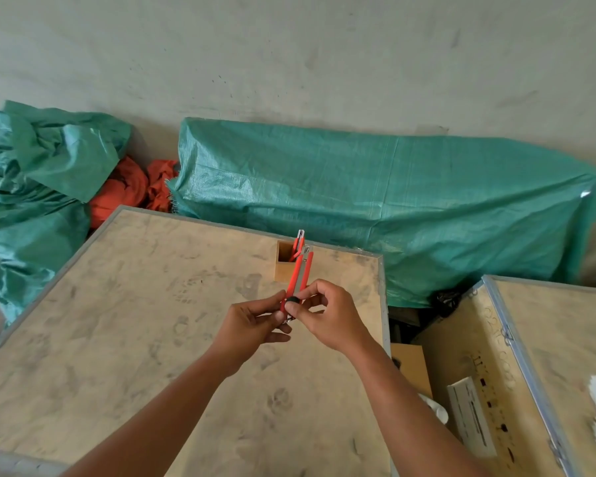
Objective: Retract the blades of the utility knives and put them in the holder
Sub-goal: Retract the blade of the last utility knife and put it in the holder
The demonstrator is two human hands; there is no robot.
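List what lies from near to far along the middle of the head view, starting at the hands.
Left hand and right hand holding a red utility knife → wooden holder with another knife → green tarp → wall.

Red-orange plastic utility knife (301, 275) with a grey metal strip down its middle and a black round knob near the bottom. Pale tan wooden square holder (284, 266), darker brown inside, holding a second red-orange knife (298, 244) with a silver tip. Beige plywood crate top (145, 304), smudged with grey marks, edged in dull grey metal. Woven teal-green tarpaulin (375, 194) behind. Crumpled orange-red cloth (131, 191) between green folds. Pale grey wall (289, 56), faintly scuffed.
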